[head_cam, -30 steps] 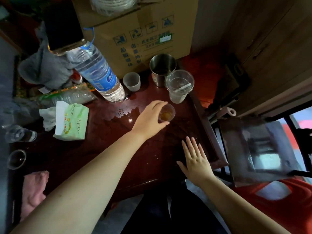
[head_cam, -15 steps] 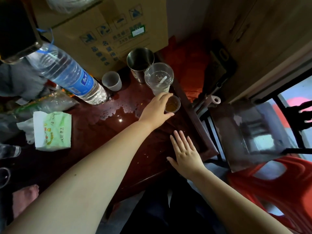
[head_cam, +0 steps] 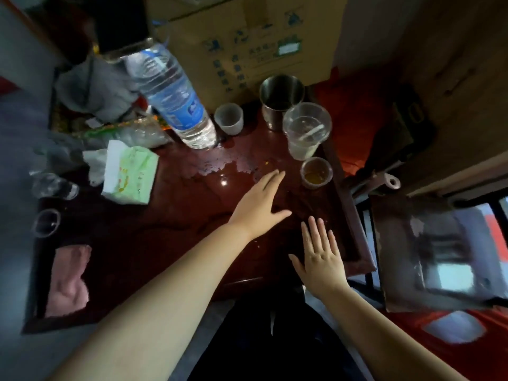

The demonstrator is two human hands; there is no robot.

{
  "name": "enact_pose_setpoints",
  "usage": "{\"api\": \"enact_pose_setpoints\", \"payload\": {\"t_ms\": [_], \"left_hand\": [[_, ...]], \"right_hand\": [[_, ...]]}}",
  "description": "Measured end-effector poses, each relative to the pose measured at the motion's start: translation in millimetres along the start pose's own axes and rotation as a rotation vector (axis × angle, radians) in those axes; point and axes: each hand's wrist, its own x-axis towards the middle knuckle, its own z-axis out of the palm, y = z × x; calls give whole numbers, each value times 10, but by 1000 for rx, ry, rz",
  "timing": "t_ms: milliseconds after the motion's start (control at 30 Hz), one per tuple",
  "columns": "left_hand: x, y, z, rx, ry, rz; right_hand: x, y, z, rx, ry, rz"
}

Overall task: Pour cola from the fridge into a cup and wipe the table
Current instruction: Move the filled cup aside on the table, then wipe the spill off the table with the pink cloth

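We kept both hands empty at that moment. Our left hand hovered flat and open over the dark red table, fingers together and thumb spread, gripping nothing. Our right hand lay palm-down with its fingers fanned, near the table's front edge and just behind the left, also holding nothing.

The small clear cup stood just beyond and to the right of our left fingertips, apart from them, with a shallow amber layer at the bottom. We judged it thin plastic: very light, easy to dent or tip, best pinched around the mid-wall with thumb and two fingers rather than at the rim. Close to the table's right edge, it could be knocked off by a careless sweep.

A spill glistened ahead of our left hand, spreading towards the big water bottle. We judged the wet top would be slippery, so cups would slide under a push.

For wiping, the pink cloth lay well to the left of our left forearm, soft and limp, best bunched in the whole palm. The tissue pack sat left of the spill, light and crushable.
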Motion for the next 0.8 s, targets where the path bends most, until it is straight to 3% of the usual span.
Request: {"api": "enact_pose_setpoints", "payload": {"t_ms": [133,333,667,800], "left_hand": [[-746,-431,-41,31,69,-215],[-1651,-877,-204,31,206,-443],[-2777,-1729,-495,120,359,-633],[-3224,-2180,-636,162,337,-625]], "right_hand": [[-14,-49,-50,-2,55,-38],[25,-692,-75,-33,71,-358],[-14,-2321,218,-141,-36,-688],[-65,-2835,490,-166,-104,-697]]}}
